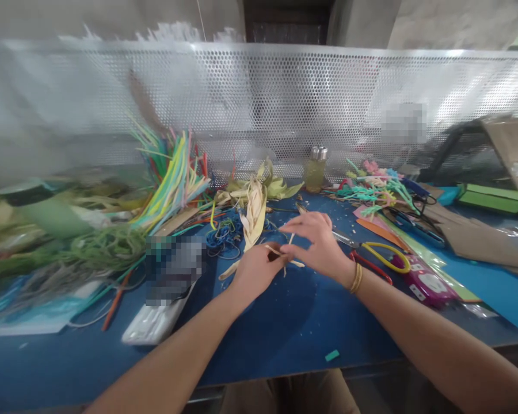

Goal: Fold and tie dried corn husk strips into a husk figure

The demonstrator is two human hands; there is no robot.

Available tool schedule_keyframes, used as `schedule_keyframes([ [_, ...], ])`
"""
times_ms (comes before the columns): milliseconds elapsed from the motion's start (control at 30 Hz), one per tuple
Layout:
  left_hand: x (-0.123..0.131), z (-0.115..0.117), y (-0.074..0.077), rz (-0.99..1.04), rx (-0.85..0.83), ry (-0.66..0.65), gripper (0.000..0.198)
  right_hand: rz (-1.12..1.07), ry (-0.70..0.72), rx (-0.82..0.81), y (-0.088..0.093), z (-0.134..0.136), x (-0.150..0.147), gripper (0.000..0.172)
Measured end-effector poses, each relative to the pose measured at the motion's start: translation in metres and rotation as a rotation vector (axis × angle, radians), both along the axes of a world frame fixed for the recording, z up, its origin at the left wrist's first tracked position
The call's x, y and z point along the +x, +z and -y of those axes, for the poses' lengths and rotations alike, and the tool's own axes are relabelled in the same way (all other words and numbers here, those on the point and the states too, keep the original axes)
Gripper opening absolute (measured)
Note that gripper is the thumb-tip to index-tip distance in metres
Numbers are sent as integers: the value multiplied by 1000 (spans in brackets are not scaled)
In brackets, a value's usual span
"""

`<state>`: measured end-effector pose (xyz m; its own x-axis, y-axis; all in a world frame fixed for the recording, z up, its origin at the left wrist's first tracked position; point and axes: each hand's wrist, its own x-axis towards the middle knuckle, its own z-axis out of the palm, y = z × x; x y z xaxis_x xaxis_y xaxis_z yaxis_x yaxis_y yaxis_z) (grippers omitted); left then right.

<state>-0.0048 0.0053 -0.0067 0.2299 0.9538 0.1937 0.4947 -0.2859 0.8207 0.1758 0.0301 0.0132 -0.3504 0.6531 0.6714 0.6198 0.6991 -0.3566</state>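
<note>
My left hand [259,267] is closed in a pinch around a thin strip of dried corn husk [273,249] above the blue table. Facing it, my right hand [319,244] has its fingers curved and the thumb apart from them. That thumb comes close to the pinched strip, and whether it touches is blurred. A pale, thin end shows between the thumb and fingers. Just beyond my left hand lies a pale dried corn husk [254,213]. Greener husks [280,187] lie behind it. More husk ends stick out beneath my hands.
Left are pipe cleaners [172,184], green yarn [107,250], blue cord [224,236] and a white device [155,319]. Right are yellow-handled scissors [386,257], a magenta packet [429,282], coloured paper [492,287] and cardboard. A glass jar [315,172] stands by the perforated metal panel [354,86].
</note>
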Motion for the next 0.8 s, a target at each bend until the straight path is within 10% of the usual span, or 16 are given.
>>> schedule_keyframes([
  [800, 4, 7, 11, -224, 608, -6, 9, -262, 95, 56, 6, 41, -13, 15],
])
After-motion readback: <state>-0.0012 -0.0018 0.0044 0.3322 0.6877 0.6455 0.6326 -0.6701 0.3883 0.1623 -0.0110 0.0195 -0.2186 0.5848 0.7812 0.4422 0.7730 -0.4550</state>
